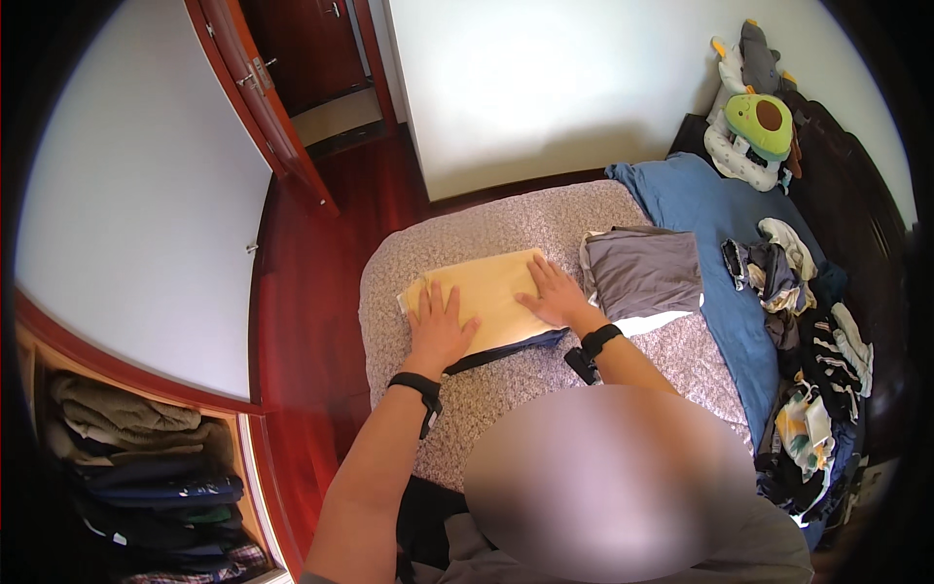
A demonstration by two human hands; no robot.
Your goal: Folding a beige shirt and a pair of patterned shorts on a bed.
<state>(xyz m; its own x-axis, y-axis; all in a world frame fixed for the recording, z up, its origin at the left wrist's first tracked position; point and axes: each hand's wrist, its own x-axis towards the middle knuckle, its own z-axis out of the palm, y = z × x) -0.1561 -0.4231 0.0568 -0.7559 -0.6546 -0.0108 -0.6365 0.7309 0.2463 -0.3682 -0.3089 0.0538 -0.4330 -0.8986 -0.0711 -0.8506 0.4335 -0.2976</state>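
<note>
Directly beneath spread fingers [437, 300], folded yellow cloth [491, 300].

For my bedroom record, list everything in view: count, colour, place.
Folded cloth: 1, yellow, under both hands
Lower cloth: unclear count, dark, beneath it
Folded stack: 1, grey over white, right
Bedspread: 1, patterned mauve, centre
Bedding: count unclear, blue, right
Loose clothes: many, mixed, far right
Plush toys: several, mixed, upper right
Headboard: 1, dark, right edge
Doors: 2, reddish, upper left
Floor: 1, reddish, left
Walls: several, white, left and top
Closet clothes: many, mostly dark, lower left
Wristbands: 2, black, one per wrist
Hands: 2, bare, on folded cloth
</note>
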